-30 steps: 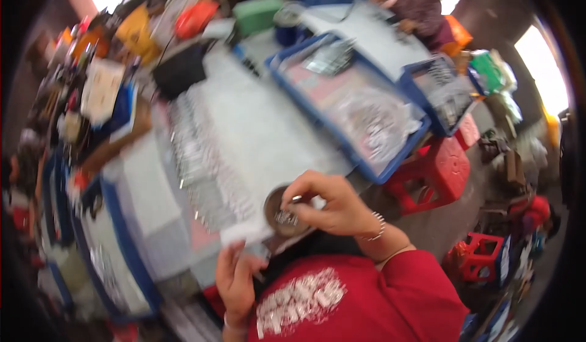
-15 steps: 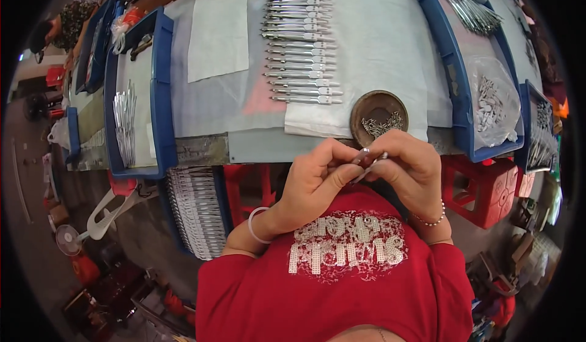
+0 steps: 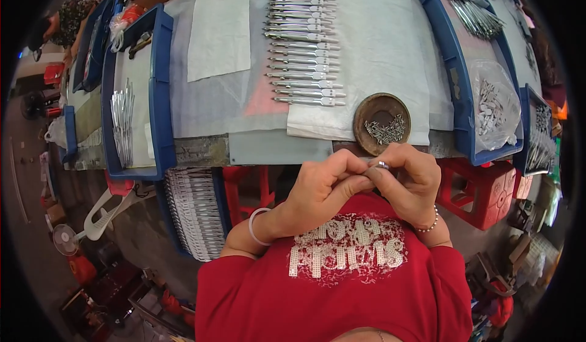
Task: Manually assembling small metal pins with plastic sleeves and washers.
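Note:
My left hand (image 3: 326, 189) and my right hand (image 3: 409, 180) meet in front of my chest, close to the table's near edge. In my right fingertips a small shiny metal part (image 3: 383, 165) is pinched; most of it is hidden. The thumb and fingers of my left hand are pressed together against the right fingertips, and whatever they hold is covered. Just beyond the hands stands a round brown bowl (image 3: 360, 136) with small metal pins (image 3: 387, 129) in it. Slim silver metal tools (image 3: 308, 76) lie side by side in a long column on the white cloth.
Blue trays flank the work surface: the left one (image 3: 163, 92) holds thin metal rods (image 3: 122, 122), the right one (image 3: 455, 86) rods and a plastic bag of metal parts (image 3: 490, 110). A red stool (image 3: 488, 189) stands below at right. Under the table, another tray holds stacked metal pieces (image 3: 194, 211).
My fingertips have drawn closer together, and the slim metal piece that showed between them is now mostly covered. The column of tools looks the same.

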Motion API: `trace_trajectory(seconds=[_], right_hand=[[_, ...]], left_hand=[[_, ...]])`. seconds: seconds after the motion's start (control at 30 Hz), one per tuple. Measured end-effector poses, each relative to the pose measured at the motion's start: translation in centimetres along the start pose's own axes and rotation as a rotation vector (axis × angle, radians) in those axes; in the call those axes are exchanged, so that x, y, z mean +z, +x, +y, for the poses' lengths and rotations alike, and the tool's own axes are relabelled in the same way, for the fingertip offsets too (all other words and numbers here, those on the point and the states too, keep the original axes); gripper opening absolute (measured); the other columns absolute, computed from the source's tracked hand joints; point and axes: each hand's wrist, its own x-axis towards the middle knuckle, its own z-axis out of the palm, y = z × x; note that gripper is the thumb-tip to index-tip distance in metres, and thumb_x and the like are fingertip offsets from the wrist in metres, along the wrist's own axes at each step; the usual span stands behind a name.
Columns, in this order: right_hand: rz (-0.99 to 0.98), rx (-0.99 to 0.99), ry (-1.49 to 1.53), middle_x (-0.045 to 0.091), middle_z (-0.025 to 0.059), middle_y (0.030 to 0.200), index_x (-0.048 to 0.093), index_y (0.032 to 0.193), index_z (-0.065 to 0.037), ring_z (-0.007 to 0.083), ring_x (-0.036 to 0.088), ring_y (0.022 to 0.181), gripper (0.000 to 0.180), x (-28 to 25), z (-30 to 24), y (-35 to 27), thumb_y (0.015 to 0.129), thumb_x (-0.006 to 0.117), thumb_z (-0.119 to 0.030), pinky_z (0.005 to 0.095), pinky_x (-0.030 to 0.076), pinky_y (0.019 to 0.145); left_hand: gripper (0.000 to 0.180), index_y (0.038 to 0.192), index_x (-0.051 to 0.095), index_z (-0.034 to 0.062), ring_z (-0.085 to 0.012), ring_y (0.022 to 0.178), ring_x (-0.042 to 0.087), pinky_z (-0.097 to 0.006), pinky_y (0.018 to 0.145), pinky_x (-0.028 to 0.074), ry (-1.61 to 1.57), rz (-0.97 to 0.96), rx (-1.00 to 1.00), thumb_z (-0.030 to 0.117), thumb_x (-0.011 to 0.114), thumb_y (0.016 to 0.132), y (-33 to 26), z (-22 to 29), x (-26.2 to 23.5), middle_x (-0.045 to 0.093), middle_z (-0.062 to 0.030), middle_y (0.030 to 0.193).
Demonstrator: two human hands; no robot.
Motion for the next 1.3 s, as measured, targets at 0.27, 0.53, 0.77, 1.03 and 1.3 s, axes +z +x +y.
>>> trace_trajectory(seconds=[0.27,0.53,0.77,1.03,1.3], right_hand=[[0.172,0.042,0.139,0.059,0.0049,0.063,0.059,0.074,0.001,0.0088,0.052,0.053,0.008,-0.5,-0.5,0.3,0.071,0.065,0.007,0.0207,0.037,0.048],[0.064,-0.027,0.004,0.058,0.0048,0.062,0.060,0.073,-0.001,0.0081,0.054,0.050,0.008,-0.4,-0.4,1.3,0.074,0.067,0.000,0.0218,0.039,0.045],[0.003,0.009,0.004,0.060,0.0038,0.063,0.059,0.073,0.000,0.0058,0.056,0.053,0.009,-1.4,-0.6,2.1,0.079,0.066,-0.002,0.0204,0.040,0.045],[0.024,0.000,-0.015,0.060,0.0060,0.062,0.060,0.074,-0.001,0.0083,0.055,0.051,0.009,-1.0,-0.6,1.2,0.077,0.068,-0.005,0.0220,0.040,0.045],[0.147,0.054,0.018,0.056,0.0025,0.061,0.058,0.072,0.000,0.0065,0.052,0.053,0.011,-1.6,0.5,1.3,0.078,0.066,-0.005,0.0219,0.040,0.047]], left_hand=[[0.048,0.120,0.042,-0.0030,-0.0340,0.076,0.060,-0.039,0.074,0.054,0.251,0.312,0.590,0.032,0.054,0.089,-2.3,8.6,1.1,0.056,-0.0187,0.105],[0.024,0.101,0.051,0.0102,-0.0042,0.038,0.031,-0.021,0.039,0.019,-0.083,0.191,1.573,-0.003,0.049,0.081,-1.3,10.7,2.9,0.040,0.0036,0.052],[0.032,0.053,0.030,0.0114,-0.0025,0.038,0.029,-0.021,0.039,0.017,-0.143,0.125,1.920,-0.014,0.046,0.065,-0.6,10.5,3.1,0.031,0.0071,0.048],[0.025,0.053,0.040,0.0093,-0.0053,0.038,0.032,-0.023,0.036,0.019,0.327,-0.351,1.725,-0.003,0.053,0.071,0.3,5.9,2.4,0.038,0.0023,0.050],[0.033,0.095,0.065,0.0023,-0.0112,0.040,0.038,-0.028,0.034,0.029,1.055,-0.200,1.089,0.020,0.067,0.068,1.4,-2.1,-3.4,0.034,0.0020,0.050]])
